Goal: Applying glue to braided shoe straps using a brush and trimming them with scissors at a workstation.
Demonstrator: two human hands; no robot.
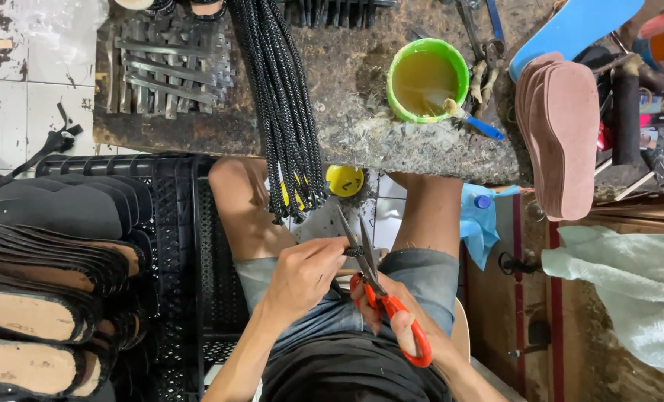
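Low centre: right hand (pixel 391 316) grips orange-handled steel scissors (pixel 380 294), blades parted; left hand (pixel 302 272) pinches a small dark strap piece (pixel 353 251) between them, mid-trim.

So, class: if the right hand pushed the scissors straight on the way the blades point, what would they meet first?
Probably the black cord bundle hanging off the workbench, just beyond the scissors in the right hand; depth is unclear.

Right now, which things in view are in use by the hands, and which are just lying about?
In use:
- red-handled scissors, held in the right hand
- small dark piece pinched by the left hand at the blades

Lying about:
- green glue pot with brush
- black braided cords
- pink insoles
- black soles
- yellow ball
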